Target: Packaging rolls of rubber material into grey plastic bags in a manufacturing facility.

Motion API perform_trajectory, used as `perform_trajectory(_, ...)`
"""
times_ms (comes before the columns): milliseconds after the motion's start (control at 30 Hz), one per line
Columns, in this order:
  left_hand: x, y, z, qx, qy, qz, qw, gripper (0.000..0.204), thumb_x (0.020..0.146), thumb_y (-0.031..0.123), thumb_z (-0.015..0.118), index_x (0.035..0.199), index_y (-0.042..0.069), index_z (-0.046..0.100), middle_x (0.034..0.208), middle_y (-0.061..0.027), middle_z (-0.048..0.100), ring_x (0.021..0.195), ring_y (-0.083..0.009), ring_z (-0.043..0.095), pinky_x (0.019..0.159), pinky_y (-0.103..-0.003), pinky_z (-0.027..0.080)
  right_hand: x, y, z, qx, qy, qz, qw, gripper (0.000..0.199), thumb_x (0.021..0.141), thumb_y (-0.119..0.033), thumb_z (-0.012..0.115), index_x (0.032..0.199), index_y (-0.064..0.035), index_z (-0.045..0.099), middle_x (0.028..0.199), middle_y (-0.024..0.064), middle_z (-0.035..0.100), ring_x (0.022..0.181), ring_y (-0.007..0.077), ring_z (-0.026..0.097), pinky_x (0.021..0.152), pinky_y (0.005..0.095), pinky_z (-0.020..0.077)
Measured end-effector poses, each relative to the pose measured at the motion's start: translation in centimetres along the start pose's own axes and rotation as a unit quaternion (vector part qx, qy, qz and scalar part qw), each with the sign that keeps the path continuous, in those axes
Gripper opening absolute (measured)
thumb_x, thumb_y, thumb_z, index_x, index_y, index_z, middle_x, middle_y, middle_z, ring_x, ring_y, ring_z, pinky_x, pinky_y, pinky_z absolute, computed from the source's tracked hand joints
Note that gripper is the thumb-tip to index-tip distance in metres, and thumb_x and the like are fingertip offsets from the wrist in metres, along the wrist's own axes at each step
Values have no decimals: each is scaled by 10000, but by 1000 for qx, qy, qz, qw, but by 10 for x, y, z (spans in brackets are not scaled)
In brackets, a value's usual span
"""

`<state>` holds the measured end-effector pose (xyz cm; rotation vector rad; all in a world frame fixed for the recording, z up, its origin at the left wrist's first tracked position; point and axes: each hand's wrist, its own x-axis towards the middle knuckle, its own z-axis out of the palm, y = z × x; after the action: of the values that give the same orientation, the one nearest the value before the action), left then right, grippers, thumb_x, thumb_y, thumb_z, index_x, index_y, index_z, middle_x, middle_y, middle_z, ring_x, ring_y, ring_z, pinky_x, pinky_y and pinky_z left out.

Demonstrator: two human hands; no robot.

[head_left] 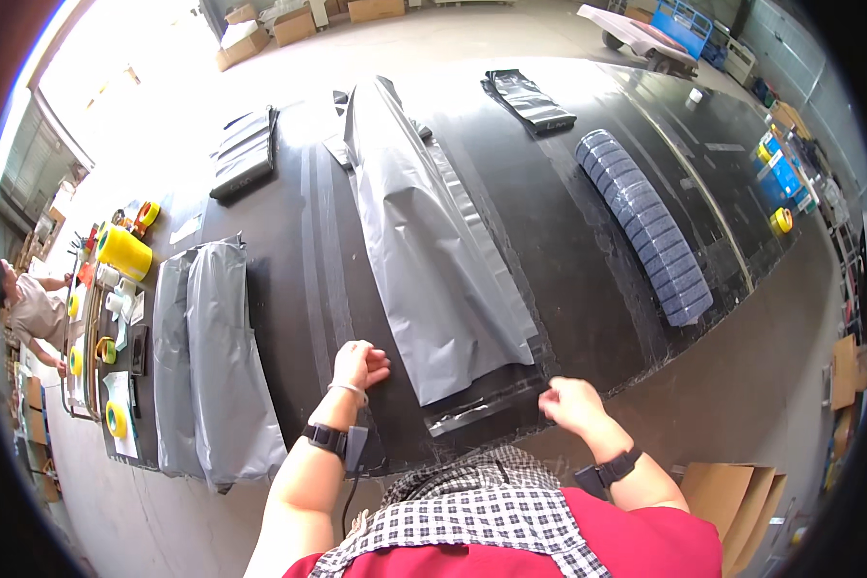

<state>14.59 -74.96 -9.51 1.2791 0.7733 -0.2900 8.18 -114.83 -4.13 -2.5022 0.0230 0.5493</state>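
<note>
A long grey plastic bag (424, 260) lies lengthwise on the black table in front of me, narrow at its far end and wide at the near end. At its near end lies a black flap with a shiny strip (472, 412). My left hand (360, 366) hovers just left of the bag's near corner, fingers loosely bent and apart, holding nothing. At the right end of the black flap is my right hand (572, 403), its fingers bent and blurred; whether they pinch the flap's edge is unclear.
Folded grey bags (212, 356) lie at the left, with yellow tape rolls (123, 252) beyond. Folded black bags (244, 154) and another black stack (530, 101) lie farther off. A long wrapped ribbed blue-grey bundle (641, 226) rests right. Cardboard (732, 511) stands below right. A person (39, 308) is at far left.
</note>
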Motion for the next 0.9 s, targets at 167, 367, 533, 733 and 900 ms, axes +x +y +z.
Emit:
perform_trajectory(167,-92,-25,20,167,-205,-35,964,537,893,291,698,1265,-40,498,1093,-166,640,979,-247,663,811,-362,573,-29,-16,-19,6,-250,-113,962,240,780,-314,704,884,-100,740,812,106,717,754,244,691,714,363,540)
perform_trajectory(367,-107,-66,28,120,-155,30,980,93,879,32,683,873,18,591,805,-35,644,738,-151,687,639,-252,574,16,-100,-5,99,-25,-331,938,140,815,-137,737,937,-71,715,830,73,661,739,199,651,677,309,522)
perform_trajectory(533,-125,-63,18,123,-129,114,977,55,860,-19,673,884,8,631,776,-9,645,703,-93,629,647,-229,533,17,-132,39,37,-17,-381,923,183,780,-186,733,942,-104,713,865,48,643,832,241,632,727,371,533)
perform_trajectory(733,-130,-64,12,182,-137,139,964,92,844,-3,695,934,-3,679,805,-18,682,719,-80,620,667,-224,516,19,-142,64,9,63,-486,872,168,738,-159,755,877,-92,692,861,22,641,850,234,616,733,344,518)
perform_trajectory(900,-130,-57,13,163,-173,105,966,71,848,-4,697,911,8,667,794,-11,667,710,-83,625,655,-218,517,6,-130,53,-9,98,-562,821,97,794,-145,729,807,-80,657,856,21,619,857,218,611,778,343,511)
